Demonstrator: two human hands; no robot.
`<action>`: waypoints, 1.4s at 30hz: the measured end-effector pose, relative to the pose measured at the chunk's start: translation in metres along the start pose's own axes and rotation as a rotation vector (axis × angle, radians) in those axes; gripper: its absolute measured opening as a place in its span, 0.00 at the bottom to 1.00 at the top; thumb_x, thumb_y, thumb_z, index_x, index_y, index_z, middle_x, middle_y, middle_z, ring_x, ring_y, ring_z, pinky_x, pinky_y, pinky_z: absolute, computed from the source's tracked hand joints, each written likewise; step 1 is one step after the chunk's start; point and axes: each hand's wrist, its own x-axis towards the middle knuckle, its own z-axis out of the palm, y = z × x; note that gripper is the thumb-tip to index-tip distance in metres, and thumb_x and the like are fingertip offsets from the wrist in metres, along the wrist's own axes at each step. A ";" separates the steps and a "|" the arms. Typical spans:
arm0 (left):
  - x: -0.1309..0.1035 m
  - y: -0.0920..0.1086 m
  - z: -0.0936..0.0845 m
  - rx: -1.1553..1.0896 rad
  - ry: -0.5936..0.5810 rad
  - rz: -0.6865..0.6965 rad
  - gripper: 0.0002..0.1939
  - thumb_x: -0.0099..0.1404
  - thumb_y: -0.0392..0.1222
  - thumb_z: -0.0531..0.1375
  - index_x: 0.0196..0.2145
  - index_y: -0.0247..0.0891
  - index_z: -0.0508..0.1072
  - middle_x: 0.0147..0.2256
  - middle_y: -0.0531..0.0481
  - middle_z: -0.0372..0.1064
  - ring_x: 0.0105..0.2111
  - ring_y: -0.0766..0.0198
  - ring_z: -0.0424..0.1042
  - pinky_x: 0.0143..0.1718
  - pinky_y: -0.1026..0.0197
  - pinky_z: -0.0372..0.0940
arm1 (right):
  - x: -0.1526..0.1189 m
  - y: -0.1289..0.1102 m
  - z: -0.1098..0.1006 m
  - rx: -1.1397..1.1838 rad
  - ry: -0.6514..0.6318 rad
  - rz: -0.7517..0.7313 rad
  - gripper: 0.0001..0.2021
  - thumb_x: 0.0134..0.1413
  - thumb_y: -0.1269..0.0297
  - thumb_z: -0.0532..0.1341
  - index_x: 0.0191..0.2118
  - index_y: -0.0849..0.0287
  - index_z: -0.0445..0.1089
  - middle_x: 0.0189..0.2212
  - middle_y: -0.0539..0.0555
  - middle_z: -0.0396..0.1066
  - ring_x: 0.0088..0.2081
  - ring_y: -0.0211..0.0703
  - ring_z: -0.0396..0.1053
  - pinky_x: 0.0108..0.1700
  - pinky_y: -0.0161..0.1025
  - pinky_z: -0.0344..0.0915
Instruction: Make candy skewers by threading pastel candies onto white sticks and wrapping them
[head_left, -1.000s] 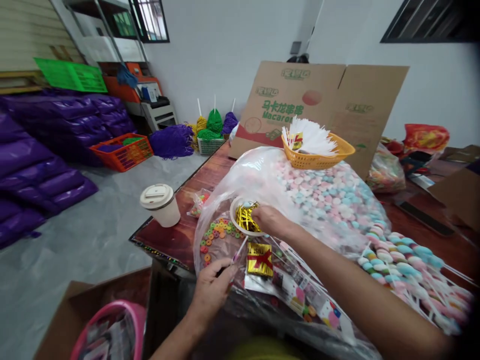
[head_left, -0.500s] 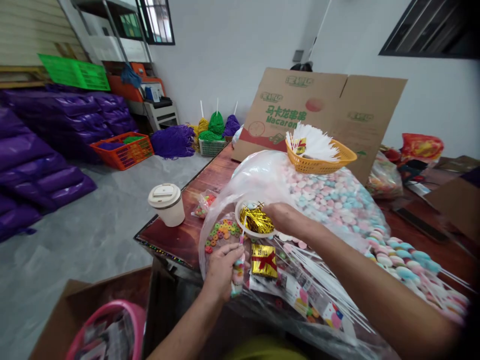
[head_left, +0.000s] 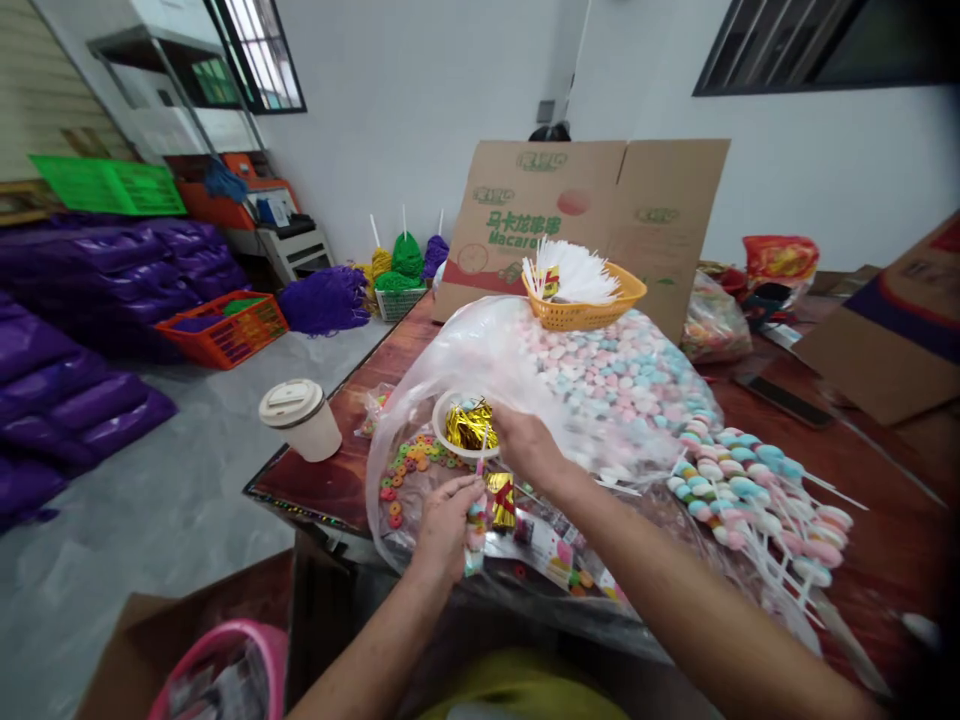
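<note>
A marshmallow skewer (head_left: 475, 530) in a clear wrapper stands upright in my left hand (head_left: 444, 525), its white stick pointing up. The fingers are closed around its wrapped body. My right hand (head_left: 531, 447) is at the right rim of a white bowl (head_left: 442, 432) of gold twist ties (head_left: 469, 425), just beyond the skewer's stick. Its fingers are bent together, and what they pinch is hidden. A gold twist-tie packet (head_left: 501, 500) lies right beside the skewer. Colourful ring candies (head_left: 409, 462) are spread left of the bowl, on clear plastic.
A big clear bag of pastel marshmallows (head_left: 600, 375) covers the table's middle, with a yellow basket (head_left: 577, 316) of white sticks behind. Finished-looking skewers (head_left: 750, 490) are piled at right. A lidded cup (head_left: 304, 420) stands at the left edge; a pink tub (head_left: 274, 660) is below.
The view has turned to the right, so the table appears further left. My right hand has drawn back slightly to the bowl's rim. My left hand still holds the skewer.
</note>
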 end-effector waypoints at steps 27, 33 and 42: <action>-0.025 0.000 -0.016 0.285 -0.289 0.095 0.17 0.53 0.52 0.62 0.21 0.34 0.67 0.16 0.57 0.59 0.13 0.76 0.55 0.13 0.72 0.48 | -0.088 -0.001 0.015 0.621 -0.152 0.196 0.09 0.47 0.59 0.60 0.27 0.60 0.63 0.17 0.44 0.58 0.19 0.31 0.53 0.21 0.30 0.51; -0.037 0.010 -0.012 0.022 -0.549 -0.333 0.19 0.37 0.44 0.71 0.23 0.30 0.71 0.17 0.51 0.66 0.16 0.70 0.64 0.21 0.66 0.62 | -0.110 -0.018 -0.027 0.499 -0.275 -0.304 0.10 0.57 0.61 0.54 0.30 0.58 0.69 0.27 0.51 0.68 0.29 0.37 0.65 0.34 0.33 0.60; -0.040 0.001 0.009 -0.139 -0.336 -0.014 0.20 0.47 0.41 0.69 0.29 0.39 0.60 0.19 0.59 0.65 0.17 0.73 0.62 0.20 0.71 0.57 | -0.112 -0.014 -0.008 0.170 0.166 -0.221 0.13 0.59 0.63 0.52 0.25 0.60 0.63 0.20 0.49 0.63 0.23 0.35 0.59 0.25 0.32 0.54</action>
